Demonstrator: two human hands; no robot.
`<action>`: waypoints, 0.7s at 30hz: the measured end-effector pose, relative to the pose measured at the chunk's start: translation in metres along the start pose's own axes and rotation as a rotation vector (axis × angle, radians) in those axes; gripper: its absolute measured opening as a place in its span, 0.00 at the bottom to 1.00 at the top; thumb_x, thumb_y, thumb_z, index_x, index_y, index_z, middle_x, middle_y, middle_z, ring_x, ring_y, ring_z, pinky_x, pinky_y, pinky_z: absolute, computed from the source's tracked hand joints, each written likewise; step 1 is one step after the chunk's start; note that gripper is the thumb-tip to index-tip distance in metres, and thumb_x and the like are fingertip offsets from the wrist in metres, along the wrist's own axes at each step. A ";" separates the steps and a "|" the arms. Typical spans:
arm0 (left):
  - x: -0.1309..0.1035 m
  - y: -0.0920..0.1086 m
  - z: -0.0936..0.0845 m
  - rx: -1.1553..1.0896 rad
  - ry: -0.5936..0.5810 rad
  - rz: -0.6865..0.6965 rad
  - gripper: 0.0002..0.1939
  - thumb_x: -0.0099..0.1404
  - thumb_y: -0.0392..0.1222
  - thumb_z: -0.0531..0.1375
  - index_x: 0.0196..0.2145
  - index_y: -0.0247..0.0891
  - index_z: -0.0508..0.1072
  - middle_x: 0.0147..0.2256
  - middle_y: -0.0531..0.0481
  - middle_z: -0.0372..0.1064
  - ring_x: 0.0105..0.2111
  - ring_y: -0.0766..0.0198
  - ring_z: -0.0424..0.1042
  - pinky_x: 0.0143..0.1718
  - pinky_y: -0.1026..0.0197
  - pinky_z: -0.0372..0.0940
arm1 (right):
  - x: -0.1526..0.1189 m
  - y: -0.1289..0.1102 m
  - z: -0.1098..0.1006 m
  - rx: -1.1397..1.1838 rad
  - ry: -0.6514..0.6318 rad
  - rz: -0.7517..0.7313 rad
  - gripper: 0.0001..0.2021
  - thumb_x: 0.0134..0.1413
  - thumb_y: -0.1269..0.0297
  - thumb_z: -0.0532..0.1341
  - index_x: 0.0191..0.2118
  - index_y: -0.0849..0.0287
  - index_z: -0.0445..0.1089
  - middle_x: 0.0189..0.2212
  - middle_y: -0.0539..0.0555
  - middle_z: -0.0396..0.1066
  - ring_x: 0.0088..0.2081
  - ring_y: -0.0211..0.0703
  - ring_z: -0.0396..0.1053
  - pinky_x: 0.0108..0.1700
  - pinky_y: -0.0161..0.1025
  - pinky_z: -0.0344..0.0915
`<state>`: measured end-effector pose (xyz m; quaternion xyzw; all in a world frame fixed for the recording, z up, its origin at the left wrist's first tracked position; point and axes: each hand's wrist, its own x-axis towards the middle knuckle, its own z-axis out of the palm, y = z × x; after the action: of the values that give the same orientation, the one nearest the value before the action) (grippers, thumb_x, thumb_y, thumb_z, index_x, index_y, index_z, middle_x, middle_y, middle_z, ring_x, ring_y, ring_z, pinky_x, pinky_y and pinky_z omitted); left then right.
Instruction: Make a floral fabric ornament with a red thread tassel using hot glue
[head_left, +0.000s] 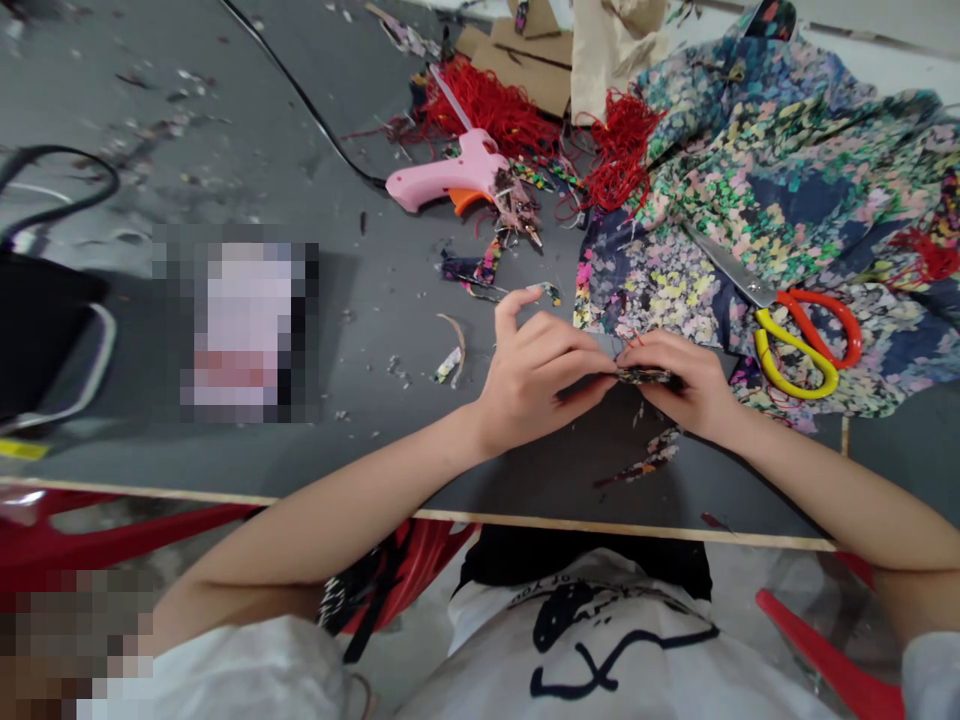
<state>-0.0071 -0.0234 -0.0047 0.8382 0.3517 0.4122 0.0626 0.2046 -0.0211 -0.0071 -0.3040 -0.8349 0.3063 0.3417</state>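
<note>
My right hand (694, 388) is closed around a small, flat, dark patterned piece of fabric (643, 377), with a bit of red thread above it. My left hand (536, 375) pinches at the left edge of the same piece, its index finger raised; what lies between the fingertips is too small to make out. Beyond the hands spreads a large floral cloth (660, 275). Scissors (799, 340) with a red and a yellow handle lie on that cloth, right of my right hand. Narrow fabric scraps (649, 462) lie just below the hands.
A pink glue gun (442, 180) with an orange trigger lies beyond my left hand, its cord (300, 90) running up left. Red thread bundles (495, 110) and cardboard (517, 65) sit at the back. A blurred-out flat object (244, 330) and a black bag (45, 330) are leftward.
</note>
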 end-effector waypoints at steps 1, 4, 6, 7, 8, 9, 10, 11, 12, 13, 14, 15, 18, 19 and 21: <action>0.000 0.000 0.000 0.007 0.006 0.004 0.04 0.61 0.39 0.62 0.35 0.44 0.71 0.29 0.59 0.73 0.31 0.67 0.70 0.57 0.51 0.53 | 0.000 0.000 0.000 0.000 0.001 0.001 0.16 0.52 0.78 0.54 0.43 0.55 0.68 0.39 0.55 0.71 0.43 0.41 0.71 0.43 0.38 0.69; 0.001 0.001 -0.002 0.038 -0.009 0.018 0.04 0.60 0.40 0.62 0.35 0.45 0.72 0.29 0.58 0.74 0.30 0.67 0.69 0.56 0.49 0.54 | -0.001 0.000 0.000 -0.001 0.000 0.003 0.16 0.52 0.78 0.55 0.44 0.55 0.68 0.39 0.55 0.71 0.43 0.41 0.71 0.43 0.38 0.69; 0.002 0.001 -0.003 0.048 -0.022 0.015 0.04 0.60 0.39 0.62 0.35 0.45 0.72 0.29 0.59 0.74 0.30 0.67 0.69 0.56 0.49 0.54 | -0.001 0.001 0.000 -0.002 0.000 0.004 0.16 0.51 0.79 0.55 0.44 0.55 0.68 0.39 0.55 0.71 0.43 0.41 0.71 0.43 0.38 0.69; 0.002 0.001 -0.003 0.047 -0.022 0.012 0.04 0.61 0.38 0.62 0.35 0.45 0.71 0.29 0.59 0.74 0.30 0.68 0.69 0.56 0.50 0.55 | -0.001 0.001 0.000 -0.002 0.002 0.003 0.16 0.51 0.79 0.55 0.44 0.55 0.68 0.39 0.55 0.71 0.43 0.41 0.71 0.43 0.38 0.69; 0.002 0.001 -0.003 0.045 -0.020 0.009 0.04 0.61 0.38 0.62 0.34 0.44 0.71 0.28 0.59 0.74 0.29 0.68 0.69 0.56 0.50 0.55 | -0.001 0.001 0.000 -0.002 0.004 0.002 0.16 0.51 0.79 0.55 0.44 0.55 0.68 0.39 0.55 0.71 0.43 0.41 0.71 0.43 0.38 0.69; 0.003 0.002 -0.003 0.044 -0.018 0.007 0.04 0.61 0.38 0.62 0.34 0.44 0.71 0.28 0.59 0.74 0.29 0.68 0.69 0.55 0.50 0.55 | -0.001 0.001 0.000 -0.003 0.007 0.001 0.16 0.51 0.79 0.55 0.44 0.55 0.68 0.39 0.55 0.71 0.43 0.41 0.72 0.43 0.38 0.69; 0.003 0.002 -0.004 0.046 -0.019 0.005 0.03 0.61 0.37 0.62 0.34 0.44 0.71 0.28 0.59 0.74 0.29 0.68 0.69 0.55 0.50 0.55 | -0.001 0.001 0.000 -0.005 0.009 -0.001 0.16 0.51 0.79 0.55 0.43 0.55 0.68 0.39 0.55 0.72 0.43 0.41 0.72 0.43 0.38 0.69; 0.003 0.002 -0.004 0.047 -0.023 0.003 0.03 0.61 0.37 0.62 0.33 0.44 0.71 0.28 0.59 0.74 0.28 0.68 0.69 0.55 0.50 0.55 | -0.001 0.001 0.001 -0.006 0.009 -0.003 0.16 0.51 0.79 0.55 0.43 0.55 0.68 0.39 0.55 0.72 0.43 0.41 0.72 0.43 0.38 0.70; 0.003 0.002 -0.004 0.048 -0.027 0.001 0.03 0.61 0.37 0.62 0.33 0.44 0.71 0.28 0.59 0.74 0.28 0.68 0.69 0.54 0.50 0.56 | -0.001 0.001 0.001 -0.008 0.008 -0.005 0.16 0.51 0.79 0.55 0.43 0.55 0.68 0.39 0.55 0.72 0.43 0.41 0.72 0.42 0.38 0.70; 0.003 0.003 -0.004 0.045 -0.029 -0.001 0.03 0.61 0.37 0.61 0.33 0.44 0.71 0.27 0.59 0.74 0.28 0.68 0.69 0.54 0.50 0.56 | 0.000 0.001 0.001 -0.008 0.007 -0.006 0.16 0.51 0.79 0.55 0.43 0.54 0.68 0.39 0.55 0.72 0.43 0.41 0.72 0.42 0.38 0.70; 0.003 0.003 -0.004 0.039 -0.028 -0.002 0.03 0.61 0.37 0.62 0.33 0.44 0.71 0.27 0.59 0.74 0.28 0.69 0.69 0.54 0.50 0.56 | 0.000 0.001 0.001 -0.006 0.007 -0.007 0.16 0.51 0.79 0.55 0.43 0.55 0.68 0.39 0.55 0.72 0.43 0.41 0.72 0.42 0.38 0.70; 0.003 0.003 -0.004 0.030 -0.024 -0.001 0.03 0.61 0.36 0.62 0.33 0.44 0.71 0.27 0.59 0.74 0.28 0.69 0.69 0.54 0.50 0.55 | 0.000 0.001 0.001 -0.002 0.006 -0.007 0.16 0.51 0.80 0.55 0.43 0.55 0.68 0.39 0.56 0.72 0.43 0.41 0.72 0.42 0.38 0.70; 0.004 0.004 -0.004 0.001 -0.013 -0.013 0.04 0.60 0.35 0.62 0.33 0.43 0.71 0.28 0.59 0.74 0.28 0.69 0.70 0.54 0.51 0.56 | 0.000 0.000 0.001 0.042 0.010 0.026 0.16 0.51 0.80 0.56 0.43 0.55 0.68 0.39 0.55 0.73 0.43 0.41 0.72 0.43 0.38 0.69; 0.004 0.004 -0.005 -0.008 -0.013 -0.026 0.04 0.60 0.35 0.61 0.33 0.43 0.71 0.28 0.59 0.74 0.28 0.69 0.70 0.53 0.51 0.56 | 0.000 0.000 0.001 0.072 0.015 0.063 0.16 0.51 0.79 0.56 0.43 0.55 0.68 0.38 0.54 0.73 0.42 0.40 0.72 0.43 0.37 0.70; 0.005 0.005 -0.005 -0.030 -0.027 -0.063 0.03 0.61 0.35 0.60 0.32 0.42 0.71 0.27 0.59 0.74 0.27 0.70 0.70 0.52 0.53 0.57 | 0.001 0.001 0.000 0.155 0.034 0.145 0.12 0.53 0.76 0.58 0.42 0.55 0.69 0.37 0.53 0.74 0.40 0.40 0.73 0.41 0.37 0.70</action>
<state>-0.0065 -0.0245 0.0040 0.8312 0.3708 0.4037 0.0926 0.2040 -0.0202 -0.0072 -0.3414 -0.7787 0.3886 0.3551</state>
